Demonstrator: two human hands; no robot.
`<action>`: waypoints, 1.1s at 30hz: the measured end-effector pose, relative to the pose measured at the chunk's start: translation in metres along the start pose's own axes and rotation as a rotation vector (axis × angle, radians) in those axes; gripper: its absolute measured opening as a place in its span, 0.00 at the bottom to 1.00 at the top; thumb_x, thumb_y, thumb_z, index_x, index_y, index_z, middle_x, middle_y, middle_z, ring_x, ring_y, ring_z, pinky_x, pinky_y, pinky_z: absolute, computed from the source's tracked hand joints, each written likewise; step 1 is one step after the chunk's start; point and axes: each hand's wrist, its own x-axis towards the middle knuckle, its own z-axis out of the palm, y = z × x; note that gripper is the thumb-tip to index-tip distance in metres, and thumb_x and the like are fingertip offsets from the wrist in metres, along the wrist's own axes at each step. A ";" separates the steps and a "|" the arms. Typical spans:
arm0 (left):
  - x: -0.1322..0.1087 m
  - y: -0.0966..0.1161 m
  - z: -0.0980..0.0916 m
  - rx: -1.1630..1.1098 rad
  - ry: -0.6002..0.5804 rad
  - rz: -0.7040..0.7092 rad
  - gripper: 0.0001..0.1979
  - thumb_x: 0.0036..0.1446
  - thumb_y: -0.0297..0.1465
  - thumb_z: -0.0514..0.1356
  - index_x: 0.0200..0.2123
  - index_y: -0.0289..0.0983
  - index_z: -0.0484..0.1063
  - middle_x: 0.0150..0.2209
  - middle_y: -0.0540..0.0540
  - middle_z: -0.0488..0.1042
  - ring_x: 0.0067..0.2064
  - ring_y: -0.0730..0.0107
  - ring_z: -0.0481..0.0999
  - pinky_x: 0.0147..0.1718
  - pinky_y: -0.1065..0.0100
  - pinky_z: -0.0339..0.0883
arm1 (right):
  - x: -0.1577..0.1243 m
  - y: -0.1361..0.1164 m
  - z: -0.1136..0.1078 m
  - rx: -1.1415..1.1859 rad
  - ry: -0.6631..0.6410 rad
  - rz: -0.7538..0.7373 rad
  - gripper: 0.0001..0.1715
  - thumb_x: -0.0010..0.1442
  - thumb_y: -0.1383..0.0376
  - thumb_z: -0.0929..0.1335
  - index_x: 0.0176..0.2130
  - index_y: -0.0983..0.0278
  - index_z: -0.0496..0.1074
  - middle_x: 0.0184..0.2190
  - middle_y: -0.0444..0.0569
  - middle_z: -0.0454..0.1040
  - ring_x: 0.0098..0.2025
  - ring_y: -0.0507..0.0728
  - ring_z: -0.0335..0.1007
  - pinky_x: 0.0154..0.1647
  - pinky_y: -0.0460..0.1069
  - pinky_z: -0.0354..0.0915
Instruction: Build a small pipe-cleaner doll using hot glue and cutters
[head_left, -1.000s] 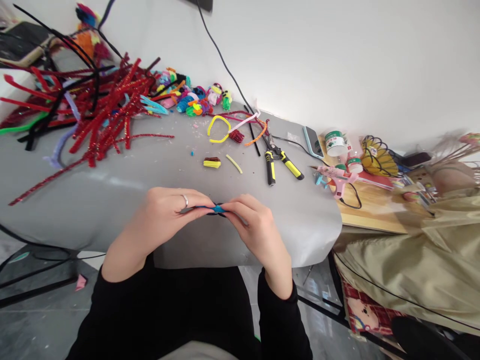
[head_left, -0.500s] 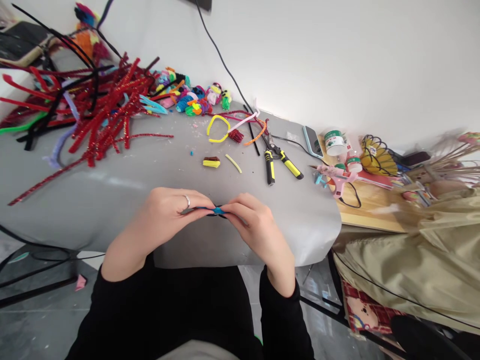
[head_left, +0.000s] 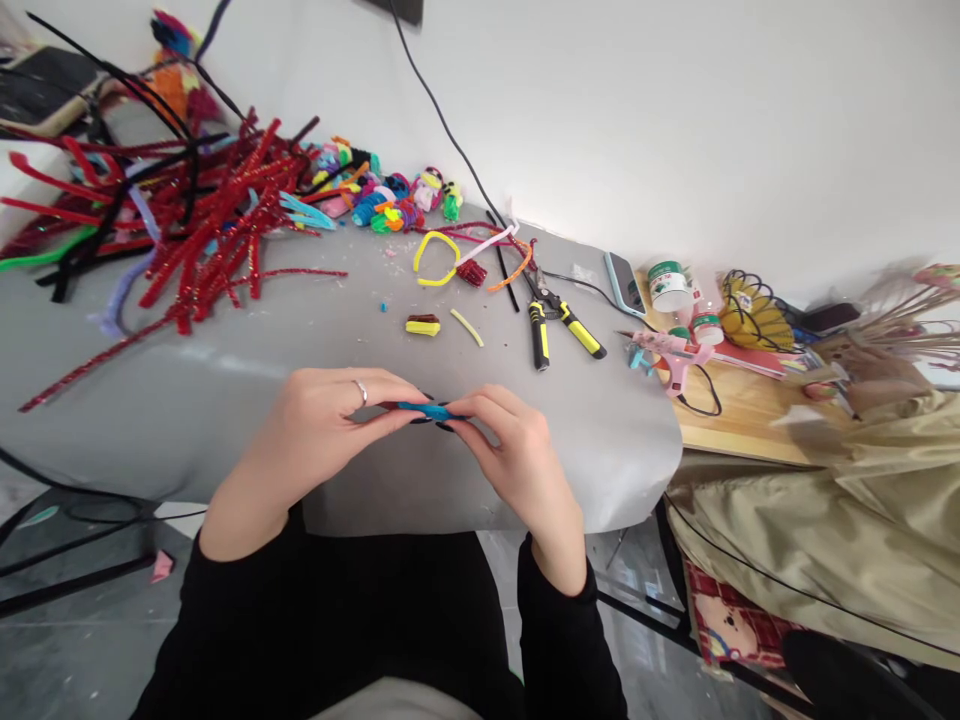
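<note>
Between the fingertips of both hands is a short piece of blue pipe cleaner (head_left: 430,410), held level above the table's near part. My left hand (head_left: 337,405), with a ring on one finger, pinches its left end. My right hand (head_left: 504,430) pinches the right end between thumb and fingers. The fingers cover both ends of the piece. Just beyond the hands lie a yellow and brown pipe cleaner bundle (head_left: 423,325) and a short pale yellow pipe cleaner (head_left: 467,327).
Yellow-handled pliers (head_left: 551,320) lie with handles toward me. A pink glue gun (head_left: 675,360) rests at the right, near a phone (head_left: 625,283). Red pipe cleaners (head_left: 225,220) heap at the left, beside several small colourful figures (head_left: 390,200). A black cable (head_left: 442,110) hangs down the wall.
More of the blue piece shows now, as the left fingers have shifted slightly left and up along it. The things on the table have stayed put.
</note>
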 end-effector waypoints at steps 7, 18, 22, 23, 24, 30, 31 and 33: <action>0.001 0.001 0.002 -0.035 0.014 -0.173 0.08 0.65 0.36 0.64 0.37 0.48 0.86 0.38 0.54 0.87 0.34 0.67 0.84 0.33 0.71 0.76 | 0.001 0.001 0.004 -0.069 0.014 -0.008 0.10 0.76 0.66 0.67 0.48 0.62 0.81 0.38 0.50 0.80 0.40 0.56 0.75 0.43 0.50 0.70; 0.002 0.004 0.004 -0.076 0.045 -0.260 0.08 0.64 0.35 0.65 0.34 0.48 0.86 0.36 0.52 0.84 0.35 0.66 0.81 0.30 0.69 0.72 | 0.000 0.002 0.008 -0.084 0.027 -0.003 0.11 0.76 0.66 0.67 0.45 0.62 0.81 0.39 0.50 0.80 0.40 0.56 0.75 0.43 0.50 0.71; 0.002 0.006 0.005 -0.075 0.060 -0.296 0.08 0.63 0.35 0.65 0.34 0.48 0.86 0.36 0.51 0.84 0.36 0.64 0.81 0.28 0.68 0.71 | 0.000 0.001 0.009 -0.100 0.027 -0.002 0.12 0.77 0.66 0.66 0.44 0.61 0.81 0.38 0.50 0.80 0.40 0.56 0.75 0.43 0.50 0.71; 0.002 0.006 0.006 -0.069 0.066 -0.303 0.08 0.63 0.35 0.65 0.34 0.48 0.86 0.36 0.51 0.84 0.36 0.64 0.81 0.28 0.68 0.71 | 0.000 0.000 0.009 -0.105 0.029 -0.004 0.12 0.77 0.65 0.66 0.44 0.61 0.81 0.38 0.50 0.80 0.40 0.56 0.75 0.43 0.50 0.71; 0.002 0.006 0.006 -0.062 0.071 -0.306 0.08 0.63 0.35 0.65 0.33 0.48 0.86 0.37 0.51 0.84 0.36 0.64 0.82 0.27 0.69 0.70 | 0.000 0.000 0.009 -0.110 0.032 -0.006 0.12 0.77 0.65 0.66 0.44 0.61 0.81 0.38 0.50 0.79 0.40 0.56 0.75 0.42 0.51 0.71; 0.002 0.006 0.010 -0.026 0.096 -0.301 0.09 0.63 0.35 0.64 0.34 0.48 0.87 0.37 0.51 0.85 0.37 0.65 0.83 0.27 0.69 0.72 | 0.000 0.001 0.011 -0.139 0.050 -0.034 0.12 0.76 0.67 0.66 0.45 0.64 0.81 0.38 0.51 0.79 0.40 0.57 0.75 0.42 0.51 0.71; 0.002 0.006 0.010 -0.017 0.097 -0.303 0.10 0.63 0.34 0.64 0.34 0.48 0.87 0.37 0.51 0.85 0.37 0.64 0.83 0.28 0.69 0.73 | 0.000 0.001 0.011 -0.145 0.051 -0.035 0.12 0.76 0.67 0.66 0.45 0.64 0.81 0.38 0.51 0.79 0.40 0.57 0.74 0.42 0.51 0.71; 0.002 0.007 0.010 -0.007 0.098 -0.307 0.10 0.63 0.34 0.64 0.33 0.48 0.87 0.37 0.52 0.86 0.37 0.64 0.83 0.29 0.69 0.74 | 0.000 0.001 0.011 -0.149 0.055 -0.036 0.12 0.76 0.68 0.66 0.45 0.64 0.81 0.38 0.51 0.80 0.40 0.57 0.74 0.42 0.51 0.71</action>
